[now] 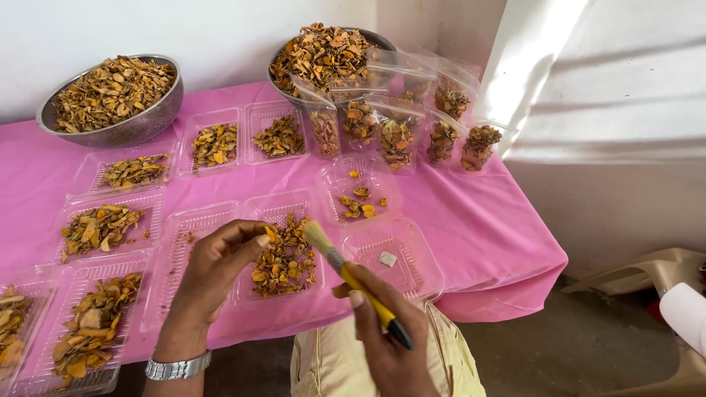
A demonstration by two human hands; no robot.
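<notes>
My left hand [209, 276] pinches a small orange dried slice [271, 234] between thumb and fingertips, over a clear plastic tray [318, 283] half filled with dried orange-brown slices. My right hand [386, 342] grips a yellow-handled paintbrush [351, 278]; its pale bristles point up and left, close to the held slice. A metal watch sits on my left wrist. A nearly bare clear tray [423, 276] with one small white piece lies just right of the brush.
A pink cloth-covered table [485, 228] carries several clear trays of dried slices, two metal bowls [147, 121] heaped with them at the back, and several filled clear bags [397, 140] at the back right. A beige plastic chair [662, 268] stands right of the table.
</notes>
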